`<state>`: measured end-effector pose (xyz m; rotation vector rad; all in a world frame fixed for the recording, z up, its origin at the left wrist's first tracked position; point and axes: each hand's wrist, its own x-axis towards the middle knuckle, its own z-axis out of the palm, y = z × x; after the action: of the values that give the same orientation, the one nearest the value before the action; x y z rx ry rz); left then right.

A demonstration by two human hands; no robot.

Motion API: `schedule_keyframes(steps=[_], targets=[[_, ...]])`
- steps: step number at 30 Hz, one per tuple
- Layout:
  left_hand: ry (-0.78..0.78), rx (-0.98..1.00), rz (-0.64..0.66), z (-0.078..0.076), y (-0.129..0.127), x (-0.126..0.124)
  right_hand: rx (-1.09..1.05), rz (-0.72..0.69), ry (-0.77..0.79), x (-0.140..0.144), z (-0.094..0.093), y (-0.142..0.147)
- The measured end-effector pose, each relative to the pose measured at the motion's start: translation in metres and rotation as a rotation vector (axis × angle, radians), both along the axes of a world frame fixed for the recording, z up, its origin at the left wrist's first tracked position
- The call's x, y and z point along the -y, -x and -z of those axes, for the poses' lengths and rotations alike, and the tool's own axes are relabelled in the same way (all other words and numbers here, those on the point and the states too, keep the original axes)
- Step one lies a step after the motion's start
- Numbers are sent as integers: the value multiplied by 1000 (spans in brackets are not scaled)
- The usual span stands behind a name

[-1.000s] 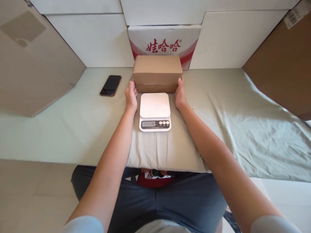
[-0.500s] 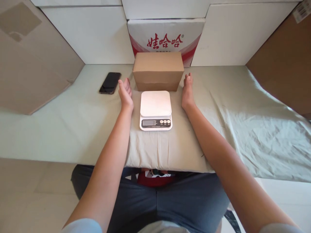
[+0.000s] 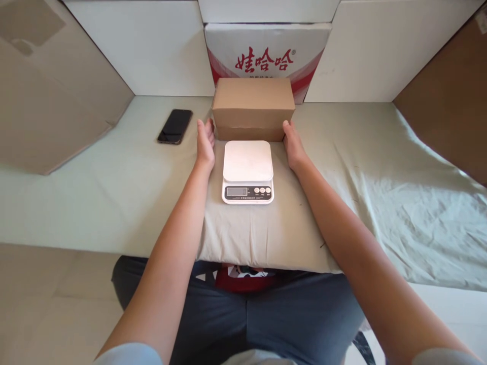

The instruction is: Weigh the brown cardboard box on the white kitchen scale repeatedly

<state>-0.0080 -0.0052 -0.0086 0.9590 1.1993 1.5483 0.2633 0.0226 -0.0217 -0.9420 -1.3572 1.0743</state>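
A closed brown cardboard box sits on the cloth behind a white kitchen scale. My left hand is at the box's left side, fingers extended, with any contact too close to judge. On the opposite side, my right hand is at the box's right edge. Its thumb overlaps the front corner, while its other fingers are mostly hidden. Between my wrists lies the scale with a bare platform; its small display and round buttons face me.
A black phone lies left of my left hand. Behind the box stands a white and red printed carton. Large cardboard boxes flank the surface, one on the left and another on the right. Pale green cloth covers the surface, wrinkled at right.
Both hands have moved inward to the sides of the cardboard box. The box and scale keep their places relative to each other; the whole view has shifted slightly.
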Motion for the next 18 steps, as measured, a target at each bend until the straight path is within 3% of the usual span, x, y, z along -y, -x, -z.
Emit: schedule_keyframes(steps=[5,14,18], targets=[[-74,-4,32,1,-5,3,13,-37,1,15,-19,7],[-94,-2,13,1,-10,4,-5,-23,64,17,-17,6],[-147,-31,-15,-5,-2,10,17,-23,20,26,-34,8]])
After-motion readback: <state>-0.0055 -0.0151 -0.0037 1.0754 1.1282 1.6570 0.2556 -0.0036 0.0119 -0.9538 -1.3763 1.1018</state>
